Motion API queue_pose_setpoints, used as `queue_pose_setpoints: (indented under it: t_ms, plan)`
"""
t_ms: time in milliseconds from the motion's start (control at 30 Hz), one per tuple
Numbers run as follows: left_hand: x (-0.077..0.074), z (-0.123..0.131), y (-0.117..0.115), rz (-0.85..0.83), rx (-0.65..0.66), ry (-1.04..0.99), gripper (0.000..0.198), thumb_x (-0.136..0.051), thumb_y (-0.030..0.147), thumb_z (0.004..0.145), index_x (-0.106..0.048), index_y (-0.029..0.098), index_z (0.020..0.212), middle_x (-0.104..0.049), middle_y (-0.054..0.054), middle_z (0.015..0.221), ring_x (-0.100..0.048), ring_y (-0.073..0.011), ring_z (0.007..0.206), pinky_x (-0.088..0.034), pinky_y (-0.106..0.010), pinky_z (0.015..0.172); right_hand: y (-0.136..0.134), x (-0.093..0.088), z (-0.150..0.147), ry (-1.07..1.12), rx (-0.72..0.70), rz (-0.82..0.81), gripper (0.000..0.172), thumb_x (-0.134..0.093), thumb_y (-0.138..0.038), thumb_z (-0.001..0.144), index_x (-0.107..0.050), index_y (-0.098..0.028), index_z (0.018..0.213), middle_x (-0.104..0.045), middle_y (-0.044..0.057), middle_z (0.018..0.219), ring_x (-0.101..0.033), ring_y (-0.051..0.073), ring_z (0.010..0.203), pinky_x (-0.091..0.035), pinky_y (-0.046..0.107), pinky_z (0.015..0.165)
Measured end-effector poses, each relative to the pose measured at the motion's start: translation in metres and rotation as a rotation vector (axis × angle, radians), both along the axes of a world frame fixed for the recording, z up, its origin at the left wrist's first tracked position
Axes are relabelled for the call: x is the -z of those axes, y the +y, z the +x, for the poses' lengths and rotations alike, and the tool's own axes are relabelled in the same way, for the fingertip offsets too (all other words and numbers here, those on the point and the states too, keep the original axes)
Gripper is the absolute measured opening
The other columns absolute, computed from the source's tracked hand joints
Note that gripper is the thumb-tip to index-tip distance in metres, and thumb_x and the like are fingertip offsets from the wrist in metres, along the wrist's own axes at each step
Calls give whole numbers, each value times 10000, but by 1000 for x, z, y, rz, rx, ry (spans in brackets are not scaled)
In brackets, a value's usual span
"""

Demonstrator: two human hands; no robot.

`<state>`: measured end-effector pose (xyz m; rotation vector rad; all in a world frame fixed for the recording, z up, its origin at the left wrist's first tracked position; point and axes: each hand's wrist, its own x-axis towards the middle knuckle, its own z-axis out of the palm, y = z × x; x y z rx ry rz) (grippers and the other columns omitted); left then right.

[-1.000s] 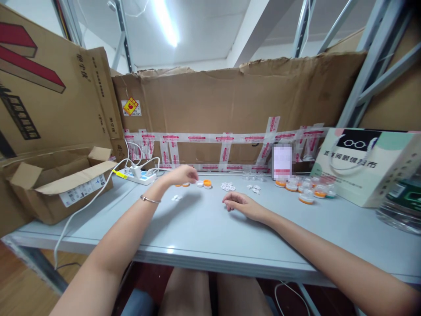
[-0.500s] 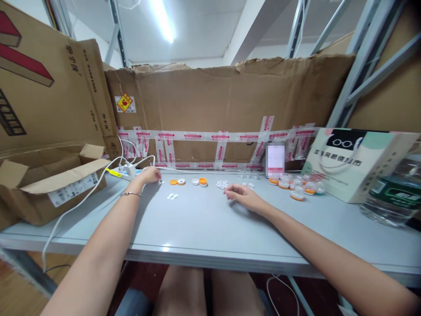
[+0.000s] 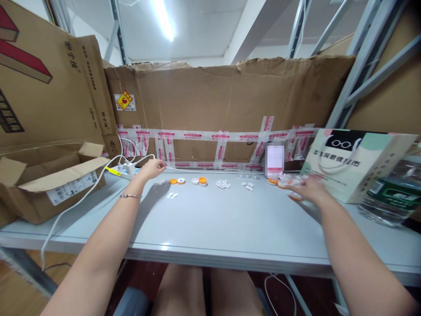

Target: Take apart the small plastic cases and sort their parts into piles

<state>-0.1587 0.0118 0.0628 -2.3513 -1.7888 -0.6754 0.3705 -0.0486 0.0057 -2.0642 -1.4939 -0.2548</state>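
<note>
The right hand [image 3: 312, 189] is at the clear cases [image 3: 282, 181], just left of the bag [image 3: 345, 181]; its grip is hidden. Far left of the bag hovers the left hand [image 3: 154, 168], state unclear; white pieces [image 3: 222, 184] lie between.

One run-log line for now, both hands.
left hand: beside power strip, grip unclear | right hand: at containers, grip unclear | white pieces: on table

"Made out the right hand [image 3: 311, 188]?"
"Only blurred, partly hiding the orange-and-clear containers [image 3: 292, 180]; couldn't tell its hold."
"Saw into the left hand [image 3: 154, 167]?"
"Couldn't tell at that size. Found the phone-like screen [image 3: 274, 159] pixelated, too."
</note>
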Motion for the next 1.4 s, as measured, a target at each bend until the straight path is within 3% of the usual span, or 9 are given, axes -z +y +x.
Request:
queue_pose_setpoints:
  t_ms: [167, 300, 367, 467, 600, 800, 1033, 1233, 1400]
  plan:
    - [-6, 30, -13, 96, 122, -3, 213, -450, 261, 770, -623, 168, 850, -649, -43, 873, -574, -161, 780, -413, -227, 704, 1, 1, -34, 139, -150, -176, 227, -648, -366, 637, -496, -198, 632, -548, 65, 633, -526, 204, 593, -358, 315, 541]
    - [-8, 70, -36, 172, 364, -38, 226, -431, 308, 824, -601, 163, 857, -624, -40, 851, -562, -142, 765, -406, -225, 691, -11, -3, -95, 323, -639, -294, 269, -626, -437, 648, -506, -208, 722, -512, -9, 613, -467, 148, 559, -350, 277, 528]
    - [-5, 90, -50, 112, 521, -41, 236, -464, 353, 821, -595, 158, 843, -617, -40, 818, -556, -137, 742, -399, -223, 673, -17, -5, -130, 394, -840, -335, 299, -640, -449, 635, -511, -204, 749, -494, -25, 610, -445, 129, 555, -343, 264, 530]
    - [6, 117, -70, -132, 666, 16, 356, -571, 490, 727, -582, 164, 870, -603, -30, 782, -541, -141, 692, -384, -222, 611, -20, -8, -174, 430, -984, -382, 349, -665, -467, 606, -479, -196, 724, -468, -41, 607, -420, 109, 547, -320, 243, 514]
    - [31, 141, -81, -279, 625, 7, 529, -637, 624, 560, -542, 164, 804, -547, -4, 694, -496, -148, 621, -327, -224, 524, -17, -6, -207, 434, -975, -351, 394, -660, -506, 588, -437, -201, 699, -448, -60, 558, -407, 101, 513, -289, 226, 477]
    - [61, 155, -70, -289, 480, -288, 433, -651, 537, 580, -458, 159, 667, -461, 41, 598, -441, -116, 552, -277, -212, 479, -17, 2, -220, 433, -846, -199, 382, -636, -503, 591, -391, -214, 639, -459, -61, 521, -432, 112, 506, -296, 223, 481]
    - [65, 157, -68, -444, 568, -476, 373, -716, 402, 542, -461, 147, 639, -440, 61, 568, -410, -85, 532, -282, -194, 465, -22, -3, -213, 428, -945, -218, 330, -625, -434, 619, -384, -209, 633, -405, -71, 517, -383, 92, 481, -268, 210, 458]
    - [68, 153, -61, -611, 749, -575, 342, -709, 375, 589, -540, 130, 758, -520, 32, 665, -480, -95, 606, -364, -206, 544, -24, -15, -202, 398, -1145, -328, 132, -553, -283, 696, -533, -180, 777, -456, -43, 612, -408, 96, 559, -324, 209, 507]
    - [71, 153, -56, -617, 747, -573, 366, -701, 386, 612, -555, 118, 814, -549, -1, 708, -510, -106, 632, -393, -218, 568, -23, -31, -195, 307, -1111, -254, 149, -537, -230, 692, -575, -190, 831, -503, -18, 646, -445, 117, 598, -354, 223, 531]
